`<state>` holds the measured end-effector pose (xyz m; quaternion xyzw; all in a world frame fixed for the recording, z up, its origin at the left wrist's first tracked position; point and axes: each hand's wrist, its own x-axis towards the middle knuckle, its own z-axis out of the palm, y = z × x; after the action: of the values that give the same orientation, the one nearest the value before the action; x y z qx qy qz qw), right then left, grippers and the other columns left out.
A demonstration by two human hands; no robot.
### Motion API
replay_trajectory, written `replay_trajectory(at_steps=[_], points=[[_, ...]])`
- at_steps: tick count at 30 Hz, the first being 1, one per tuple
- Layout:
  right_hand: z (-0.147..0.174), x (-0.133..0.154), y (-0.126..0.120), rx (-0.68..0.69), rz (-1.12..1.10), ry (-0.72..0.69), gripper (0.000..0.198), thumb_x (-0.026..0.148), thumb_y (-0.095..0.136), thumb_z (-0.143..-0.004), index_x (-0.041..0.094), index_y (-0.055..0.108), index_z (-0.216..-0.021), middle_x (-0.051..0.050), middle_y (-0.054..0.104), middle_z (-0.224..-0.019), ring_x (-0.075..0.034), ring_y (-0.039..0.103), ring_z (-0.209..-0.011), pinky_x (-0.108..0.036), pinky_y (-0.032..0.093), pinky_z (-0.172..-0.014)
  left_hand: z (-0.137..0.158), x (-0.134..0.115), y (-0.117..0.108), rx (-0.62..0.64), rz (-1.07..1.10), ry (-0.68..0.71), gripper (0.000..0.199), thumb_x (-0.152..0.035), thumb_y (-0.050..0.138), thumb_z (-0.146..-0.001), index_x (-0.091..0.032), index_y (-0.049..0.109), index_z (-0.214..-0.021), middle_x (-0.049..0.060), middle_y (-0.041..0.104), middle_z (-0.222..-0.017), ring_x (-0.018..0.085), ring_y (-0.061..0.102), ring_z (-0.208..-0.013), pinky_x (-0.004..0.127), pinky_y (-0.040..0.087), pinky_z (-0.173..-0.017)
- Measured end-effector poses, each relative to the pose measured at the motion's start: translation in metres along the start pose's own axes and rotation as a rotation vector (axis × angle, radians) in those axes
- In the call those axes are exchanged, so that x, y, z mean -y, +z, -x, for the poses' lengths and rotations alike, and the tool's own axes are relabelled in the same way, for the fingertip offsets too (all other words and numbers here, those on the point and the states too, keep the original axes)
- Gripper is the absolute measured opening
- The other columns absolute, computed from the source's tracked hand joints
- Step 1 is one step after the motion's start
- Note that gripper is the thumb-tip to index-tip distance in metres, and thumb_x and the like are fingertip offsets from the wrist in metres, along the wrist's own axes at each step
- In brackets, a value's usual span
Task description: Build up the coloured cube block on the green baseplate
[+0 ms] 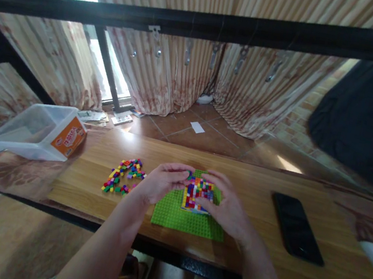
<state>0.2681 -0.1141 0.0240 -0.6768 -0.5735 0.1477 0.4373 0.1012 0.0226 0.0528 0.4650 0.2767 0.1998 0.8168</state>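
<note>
A block of multicoloured toy bricks stands on a green studded baseplate on the wooden board. My left hand is at the block's far left corner, its thumb and forefinger pinched on a small dark green brick. From the right, my right hand curves round the block. Its thumb lies over the near right part and its fingers reach the far edge, covering the right side. Left of the baseplate lies a loose pile of small coloured bricks, close to my left wrist.
A black phone lies on the board at the right. At the far left is a clear plastic bin with an orange label. A black metal rail crosses above the board, with curtains behind it.
</note>
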Motion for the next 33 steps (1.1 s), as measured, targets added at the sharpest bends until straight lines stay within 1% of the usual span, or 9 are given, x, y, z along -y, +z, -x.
replay_trajectory(at_steps=[2,4,7,9,13,18,22,27,33], points=[[-0.002,0.005,0.0,-0.122,-0.054,-0.037,0.038,0.04,0.074,-0.081,0.029,0.07,-0.117,-0.008,0.065,-0.128,-0.026,0.059,-0.122,-0.049,0.043,-0.109,0.0,0.004,0.005,0.033,0.057,-0.032,0.029,-0.024,0.084,-0.067,-0.014,0.077,-0.093,0.003,0.072,-0.075,0.01,0.065,-0.069,0.023,0.05,-0.073],[-0.004,0.008,0.003,-0.189,-0.089,-0.06,0.027,0.038,0.072,-0.083,0.029,0.073,-0.109,-0.006,0.07,-0.116,-0.024,0.064,-0.111,-0.045,0.048,-0.101,-0.001,0.007,0.009,0.038,0.082,-0.046,0.028,-0.024,0.085,-0.067,-0.014,0.076,-0.092,0.003,0.071,-0.072,0.01,0.065,-0.068,0.023,0.05,-0.072],[-0.004,0.013,0.009,-0.203,-0.122,-0.063,0.017,0.035,0.07,-0.085,0.029,0.075,-0.099,-0.004,0.073,-0.099,-0.022,0.067,-0.094,-0.039,0.054,-0.088,-0.001,0.01,0.014,0.032,0.087,-0.046,0.028,-0.024,0.085,-0.066,-0.014,0.076,-0.09,0.002,0.07,-0.071,0.009,0.064,-0.066,0.021,0.049,-0.068],[-0.004,0.015,0.012,-0.207,-0.149,-0.057,0.015,0.035,0.069,-0.086,0.029,0.075,-0.097,-0.003,0.073,-0.093,-0.02,0.067,-0.087,-0.037,0.054,-0.081,-0.002,0.011,0.017,0.015,0.065,-0.04,0.027,-0.024,0.085,-0.066,-0.014,0.076,-0.089,0.002,0.07,-0.071,0.008,0.062,-0.064,0.019,0.047,-0.064],[-0.001,0.017,0.014,-0.237,-0.192,-0.043,0.015,0.034,0.065,-0.088,0.029,0.076,-0.097,-0.003,0.074,-0.092,-0.019,0.067,-0.084,-0.035,0.055,-0.078,-0.002,0.014,0.021,0.018,0.017,-0.039,0.027,-0.024,0.085,-0.065,-0.013,0.075,-0.087,0.001,0.069,-0.069,0.008,0.061,-0.062,0.019,0.045,-0.06],[-0.001,0.014,0.016,-0.283,-0.254,-0.038,0.013,0.03,0.067,-0.087,0.03,0.077,-0.095,-0.001,0.074,-0.091,-0.018,0.067,-0.084,-0.033,0.054,-0.077,-0.002,0.016,0.026,0.026,0.035,-0.038,0.026,-0.023,0.084,-0.065,-0.013,0.074,-0.087,0.001,0.068,-0.067,0.008,0.061,-0.06,0.02,0.045,-0.059],[-0.003,0.011,0.018,-0.308,-0.305,-0.021,0.013,0.031,0.069,-0.086,0.029,0.077,-0.095,-0.001,0.072,-0.087,-0.018,0.066,-0.083,-0.032,0.053,-0.074,-0.002,0.015,0.028,0.016,0.036,-0.037,0.02,-0.018,0.079,-0.068,-0.013,0.074,-0.087,0.002,0.069,-0.07,0.008,0.06,-0.06,0.02,0.045,-0.06],[-0.002,0.012,0.02,-0.315,-0.322,0.022,0.014,0.031,0.068,-0.085,0.027,0.076,-0.095,-0.001,0.071,-0.084,-0.017,0.064,-0.077,-0.032,0.053,-0.073,-0.002,0.014,0.03,-0.004,0.03,-0.031,0.017,-0.012,0.074,-0.069,-0.013,0.074,-0.086,0.001,0.068,-0.067,0.008,0.061,-0.061,0.021,0.046,-0.063],[-0.001,0.01,0.024,-0.334,-0.274,0.081,0.014,0.033,0.067,-0.084,0.026,0.076,-0.093,-0.002,0.074,-0.088,-0.019,0.067,-0.079,-0.034,0.054,-0.076,-0.003,0.016,0.032,-0.01,-0.065,0.042,0.016,-0.021,0.079,-0.07,-0.013,0.072,-0.082,0.0,0.067,-0.069,0.007,0.059,-0.06,0.021,0.046,-0.063]])
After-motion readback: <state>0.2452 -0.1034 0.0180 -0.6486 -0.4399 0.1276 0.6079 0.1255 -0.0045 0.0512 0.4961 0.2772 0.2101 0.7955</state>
